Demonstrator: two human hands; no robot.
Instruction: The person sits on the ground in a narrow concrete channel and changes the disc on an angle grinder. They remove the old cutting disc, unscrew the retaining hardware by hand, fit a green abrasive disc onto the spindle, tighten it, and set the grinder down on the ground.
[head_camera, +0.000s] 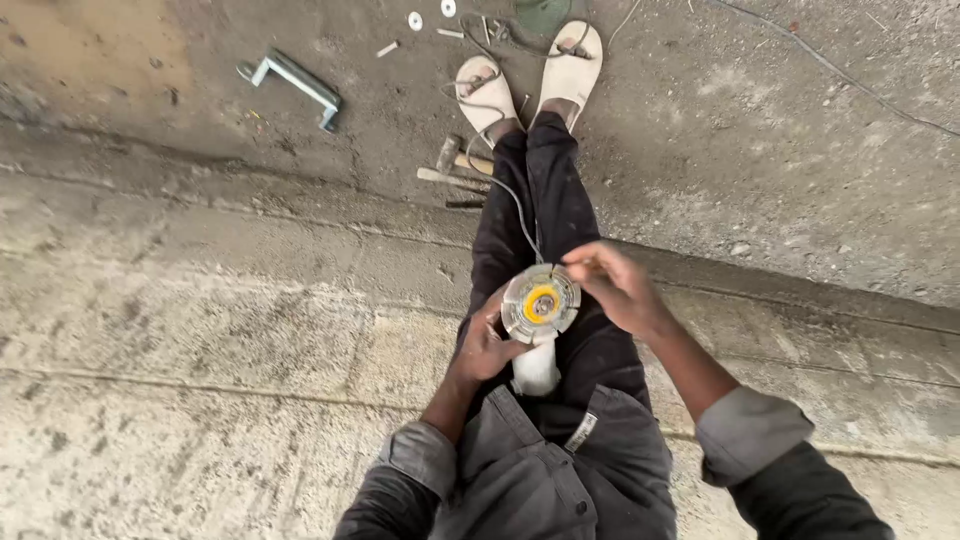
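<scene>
I am seated on a concrete ledge, looking down at my lap. My left hand (485, 345) grips the pale body of an angle grinder (535, 368) held upright between my legs. On top of the tool sits a round silver cutting disc with a yellow centre (540, 303). My right hand (612, 285) touches the disc's right rim with its fingertips. The tool's cord (510, 195) runs down along my dark trousers towards my feet in white sandals (572, 62).
A hammer (452, 160) lies by my left foot on the dirt ground. A grey metal handle bracket (293, 82) lies at upper left. Washers and bolts (415, 20) are scattered near the top edge. A thin cable (840, 72) crosses the upper right.
</scene>
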